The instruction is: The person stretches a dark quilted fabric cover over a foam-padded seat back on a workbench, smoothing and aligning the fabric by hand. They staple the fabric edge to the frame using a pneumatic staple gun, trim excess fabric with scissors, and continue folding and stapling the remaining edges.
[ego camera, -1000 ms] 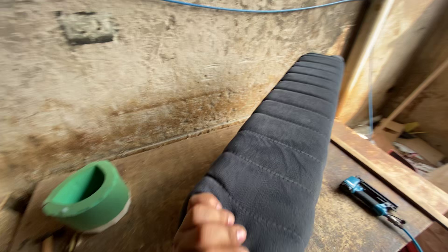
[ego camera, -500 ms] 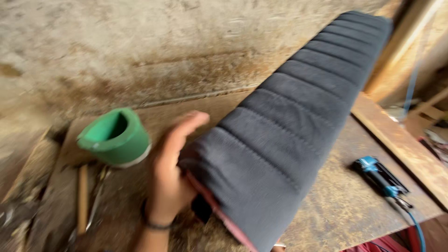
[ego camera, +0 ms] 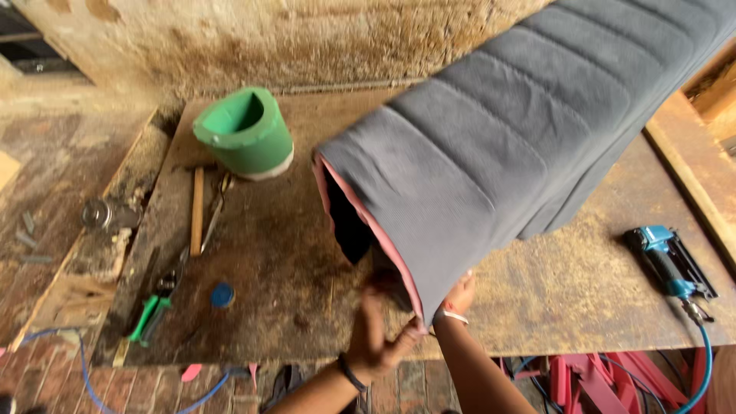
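A long dark grey quilted seat cover [ego camera: 506,130] over pink foam lies slanted across a worn metal worktable [ego camera: 284,261], its near end raised. My left hand [ego camera: 383,330] grips the lower near corner of the cover from below, fingers pinched on the fabric edge. My right hand [ego camera: 458,299], with a band at the wrist, reaches under the same end, mostly hidden by the cover, holding its underside.
A green plastic pot [ego camera: 245,132] stands at the table's back left. A hammer [ego camera: 197,208], scissors [ego camera: 216,208], green-handled pliers [ego camera: 153,307] and a small blue cap [ego camera: 222,295] lie at the left. A blue air stapler [ego camera: 668,261] with hose sits right. Brick floor below.
The view has tilted down and back. The cover's near end is lifted off the table, showing its pink edge, and both hands are now under it instead of one resting beside it.
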Available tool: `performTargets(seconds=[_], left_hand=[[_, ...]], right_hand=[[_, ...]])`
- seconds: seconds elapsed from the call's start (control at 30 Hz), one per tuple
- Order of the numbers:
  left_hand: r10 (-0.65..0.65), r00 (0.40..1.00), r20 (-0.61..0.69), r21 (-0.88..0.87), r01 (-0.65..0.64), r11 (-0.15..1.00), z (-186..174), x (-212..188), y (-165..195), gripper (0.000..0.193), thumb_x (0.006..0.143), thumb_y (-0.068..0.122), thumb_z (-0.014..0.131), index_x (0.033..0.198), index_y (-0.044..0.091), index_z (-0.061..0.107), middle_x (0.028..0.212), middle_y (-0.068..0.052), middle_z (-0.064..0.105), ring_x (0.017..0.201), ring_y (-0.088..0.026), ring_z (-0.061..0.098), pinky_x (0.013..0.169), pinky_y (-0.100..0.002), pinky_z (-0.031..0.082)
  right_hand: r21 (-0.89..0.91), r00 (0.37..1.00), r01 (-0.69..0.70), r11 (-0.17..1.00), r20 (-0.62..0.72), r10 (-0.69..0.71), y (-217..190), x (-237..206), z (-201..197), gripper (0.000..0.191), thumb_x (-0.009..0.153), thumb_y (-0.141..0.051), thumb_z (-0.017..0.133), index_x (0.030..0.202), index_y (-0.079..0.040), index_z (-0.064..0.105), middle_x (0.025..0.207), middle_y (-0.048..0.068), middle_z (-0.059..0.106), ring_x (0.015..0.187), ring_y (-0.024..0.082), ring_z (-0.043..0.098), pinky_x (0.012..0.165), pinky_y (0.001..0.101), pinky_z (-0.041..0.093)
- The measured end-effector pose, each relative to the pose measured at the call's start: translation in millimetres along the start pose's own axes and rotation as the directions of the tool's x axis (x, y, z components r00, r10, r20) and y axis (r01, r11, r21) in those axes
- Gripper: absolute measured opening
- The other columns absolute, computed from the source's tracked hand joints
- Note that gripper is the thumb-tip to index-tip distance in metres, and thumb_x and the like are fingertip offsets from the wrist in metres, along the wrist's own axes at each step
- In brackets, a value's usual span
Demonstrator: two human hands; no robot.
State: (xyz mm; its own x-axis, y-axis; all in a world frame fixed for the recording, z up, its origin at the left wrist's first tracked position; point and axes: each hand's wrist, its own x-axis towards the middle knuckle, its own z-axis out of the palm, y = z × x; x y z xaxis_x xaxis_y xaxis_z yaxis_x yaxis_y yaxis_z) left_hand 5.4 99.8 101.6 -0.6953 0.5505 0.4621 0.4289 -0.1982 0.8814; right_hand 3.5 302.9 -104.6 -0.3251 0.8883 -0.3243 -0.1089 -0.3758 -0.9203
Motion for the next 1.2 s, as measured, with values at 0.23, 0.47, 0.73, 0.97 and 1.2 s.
performTargets(seconds=[0.23,0.47,0.73,0.97,1.2], left_hand=[[-0.486,0.766,-0.421,-0.011,0.531,0.847,92.0,-49.6,-104.0,0.072,0.079,0.038,0.083,0.134,0.001,0.053,0.118,-0.015,0.072,0.105,-0.03,0.073,0.088,-0.039,0.058],[-0.259,0.744,-0.616,0.287,0.518,0.806,109.5,-71.7,-185.4,0.028,0.091,0.025,0.075,0.109,0.003,0.069,0.095,-0.021,0.075,0.085,-0.04,0.071,0.071,-0.045,0.056],[-0.206,0.957,-0.203,0.831,0.28,0.481,63.2,-62.6,-186.3,0.016,0.096,0.029,0.063,0.095,0.017,0.074,0.067,-0.016,0.067,0.057,-0.038,0.063,0.049,-0.051,0.047],[-0.45,0.875,-0.181,0.727,0.427,0.538,56.6,-51.4,-177.3,0.032,0.102,0.037,0.061,0.093,0.008,0.072,0.069,-0.017,0.069,0.059,-0.035,0.067,0.055,-0.047,0.052],[-0.013,0.997,-0.076,0.626,0.057,0.778,33.2,-38.4,-170.3,0.027,0.097,0.03,0.062,0.095,0.007,0.077,0.072,-0.017,0.07,0.058,-0.036,0.066,0.049,-0.046,0.05]], right_hand=[[-0.312,0.993,0.033,0.95,-0.101,-0.067,-16.1,-17.2,15.5,0.057,0.109,-0.044,0.032,0.129,0.003,0.058,0.121,0.026,0.068,0.107,0.039,0.067,0.094,0.0463,0.052],[-0.292,0.99,0.02,0.956,-0.127,-0.059,-18.5,-18.0,25.4,0.056,0.108,-0.047,0.031,0.125,0.0,0.058,0.117,0.022,0.067,0.103,0.039,0.064,0.093,0.0455,0.049],[-0.339,0.97,0.238,0.91,0.126,-0.207,-46.0,1.0,-10.4,0.033,0.099,-0.023,0.057,0.118,0.002,0.047,0.113,0.017,0.057,0.103,0.027,0.058,0.093,0.0404,0.047],[0.192,0.161,0.952,0.237,0.342,-0.926,-374.4,7.8,24.9,0.035,0.114,-0.027,0.066,0.132,0.0,0.053,0.129,0.01,0.057,0.116,0.019,0.054,0.107,0.033,0.045],[-0.325,0.364,0.913,-0.248,0.922,0.13,-491.5,-70.1,217.4,0.063,0.096,-0.065,0.043,0.146,-0.03,0.062,0.145,0.008,0.064,0.134,0.033,0.056,0.115,0.0441,0.039]])
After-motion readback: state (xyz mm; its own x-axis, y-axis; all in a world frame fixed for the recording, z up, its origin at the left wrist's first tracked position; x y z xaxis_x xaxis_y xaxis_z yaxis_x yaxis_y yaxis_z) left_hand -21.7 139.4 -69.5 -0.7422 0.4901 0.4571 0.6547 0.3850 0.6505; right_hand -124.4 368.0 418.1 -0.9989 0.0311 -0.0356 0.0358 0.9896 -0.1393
